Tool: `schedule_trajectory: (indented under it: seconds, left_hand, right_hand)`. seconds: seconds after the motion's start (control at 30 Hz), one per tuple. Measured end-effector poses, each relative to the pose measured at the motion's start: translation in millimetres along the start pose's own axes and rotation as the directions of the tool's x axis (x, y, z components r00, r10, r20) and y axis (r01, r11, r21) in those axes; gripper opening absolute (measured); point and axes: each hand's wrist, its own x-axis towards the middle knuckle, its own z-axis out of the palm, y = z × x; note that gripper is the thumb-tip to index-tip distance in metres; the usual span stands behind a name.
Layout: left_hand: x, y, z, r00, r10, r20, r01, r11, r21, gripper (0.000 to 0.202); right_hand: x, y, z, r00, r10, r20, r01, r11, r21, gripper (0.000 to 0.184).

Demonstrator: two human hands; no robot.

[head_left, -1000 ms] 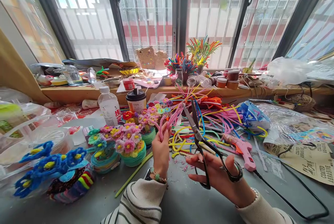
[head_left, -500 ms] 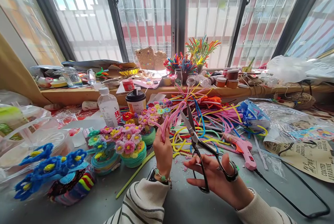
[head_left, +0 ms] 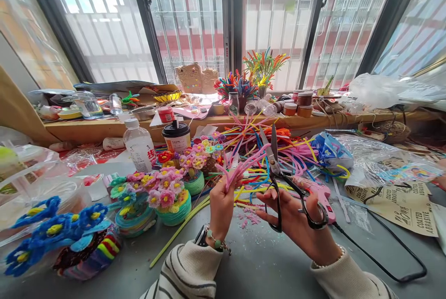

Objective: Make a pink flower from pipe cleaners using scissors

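In the middle of the head view, my left hand is closed around a small bunch of pink pipe cleaners, whose ends fan out above the fingers. My right hand has its thumb and fingers through the handles of black-handled scissors. The blades point up and stand apart, close to the tips of the pink stems; whether they touch cannot be made out. Small pink clippings lie on the grey table between the hands.
Pipe-cleaner flower pots and a blue-flowered pot stand left, near a bottle and a lidded cup. A heap of loose pipe cleaners lies behind. To the right are a pink glue gun, its cord and sandpaper.
The scissors have moved right and swung more upright, with blades still apart. My left hand has tilted, and the pink stems now spread out more. The whole view has shifted slightly.
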Motion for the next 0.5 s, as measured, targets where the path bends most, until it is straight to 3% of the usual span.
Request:
schedule_trajectory:
  seconds: [0.1,0.23,0.37,0.5]
  left_hand:
    - [3.1,2.5,-1.4,0.975,-0.193,0.110,0.203,0.975,-0.091,0.033]
    - [4.2,2.6,-1.8,0.912,-0.324,0.250,0.341,0.940,-0.025,0.028]
    - [1.7,1.6,0.1,0.827,-0.352,0.439,0.364,0.929,0.059,0.029]
    - [0.8,2.5,0.8,0.799,-0.351,0.487,0.363,0.929,0.073,0.030]
  right_hand:
    - [-1.5,0.7,-0.4,1.000,-0.006,0.018,0.007,0.998,-0.057,0.054]
    - [-1.1,-1.6,-0.8,1.000,-0.013,0.007,0.013,0.997,-0.081,0.055]
    - [-0.1,-3.9,-0.6,1.000,-0.009,0.016,0.010,0.997,-0.080,0.058]
    - [-0.8,-3.5,0.1,0.999,-0.023,0.030,0.025,0.997,-0.075,0.056]
